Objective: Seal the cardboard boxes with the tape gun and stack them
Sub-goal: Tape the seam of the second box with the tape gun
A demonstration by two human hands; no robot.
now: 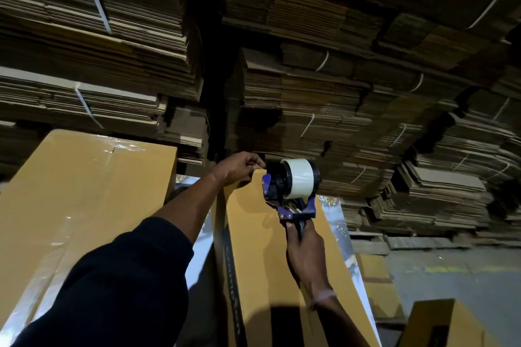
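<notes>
Cardboard box [270, 248]: far end pinched by left hand [239, 167], tape gun [290, 191] handle clamped in right hand [303, 245] mid-box. Tape may be wrinkled if pulled skewed.

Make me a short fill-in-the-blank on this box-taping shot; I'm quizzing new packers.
1. The right hand grips the handle of the ____.
2. The left hand holds the far end of the long cardboard box, and its arm wears a dark ____.
3. The tape roll on the gun is ____ in colour.

Missing words: tape gun; sleeve; white
</notes>
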